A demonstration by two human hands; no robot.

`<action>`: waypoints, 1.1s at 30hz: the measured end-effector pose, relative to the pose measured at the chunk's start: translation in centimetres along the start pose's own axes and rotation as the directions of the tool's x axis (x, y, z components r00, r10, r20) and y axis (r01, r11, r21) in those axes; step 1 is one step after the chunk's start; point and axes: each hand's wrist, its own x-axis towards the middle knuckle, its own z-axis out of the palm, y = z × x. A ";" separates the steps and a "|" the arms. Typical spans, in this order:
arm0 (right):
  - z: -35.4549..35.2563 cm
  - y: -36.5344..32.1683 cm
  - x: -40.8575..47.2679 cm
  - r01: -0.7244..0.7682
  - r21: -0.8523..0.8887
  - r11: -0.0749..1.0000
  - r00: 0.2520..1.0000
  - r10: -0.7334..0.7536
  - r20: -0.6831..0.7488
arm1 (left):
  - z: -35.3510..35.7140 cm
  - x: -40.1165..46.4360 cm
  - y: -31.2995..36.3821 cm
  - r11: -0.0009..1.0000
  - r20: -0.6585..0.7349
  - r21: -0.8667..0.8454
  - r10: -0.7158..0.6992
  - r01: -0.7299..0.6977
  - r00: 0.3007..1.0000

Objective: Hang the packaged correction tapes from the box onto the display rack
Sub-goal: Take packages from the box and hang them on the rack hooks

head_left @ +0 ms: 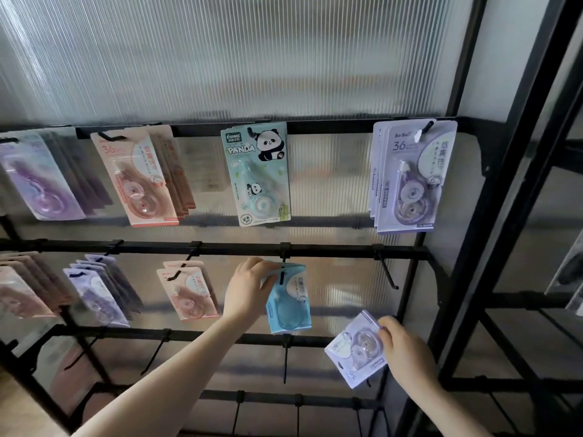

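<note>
My left hand (249, 288) pinches the top left corner of a blue packaged correction tape (288, 302), whose hang hole sits on a hook (283, 263) of the middle bar of the black display rack (331, 251). Lower right, my right hand (407, 351) grips a lilac packaged correction tape (355, 350), held tilted and upside down in front of the rack, off any hook. The box is not in view.
The top bar carries lilac packs (410, 175), a panda pack (257, 173), pink packs (142, 178) and purple packs (41, 181). The middle bar holds pink and lilac packs at left and a bare hook (386, 272) at right. Bare hooks line the lower bars. A black frame post (492, 216) stands right.
</note>
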 end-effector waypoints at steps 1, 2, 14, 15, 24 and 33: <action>0.0 0.0 -0.1 -0.017 0.019 1.000 1.000 0.018 -0.003 | 0.0 -0.1 0.0 1.000 -0.008 0.008 0.003 -0.003 1.000; 0.0 0.1 -0.2 -0.033 0.054 0.998 0.999 0.034 -0.018 | -0.1 -0.2 0.0 1.000 -0.017 0.017 0.005 -0.005 1.000; 0.6 2.2 -2.9 -0.229 0.701 0.675 0.950 0.313 0.008 | -0.4 -1.0 2.4 0.998 -0.096 0.060 0.005 0.001 0.995; 0.5 2.5 -3.1 -0.236 0.730 0.641 0.943 0.333 0.013 | -0.3 -1.1 2.7 0.998 -0.096 0.061 0.012 -0.006 0.995; 0.0 3.4 -4.3 -0.265 0.961 0.078 0.848 0.493 0.194 | 0.7 -2.3 4.5 0.997 -0.080 0.052 0.069 -0.065 0.994; 2.3 3.8 -5.0 -0.170 0.985 0.024 0.804 0.581 0.125 | 1.2 -3.2 4.2 0.997 -0.062 0.045 0.061 -0.058 0.996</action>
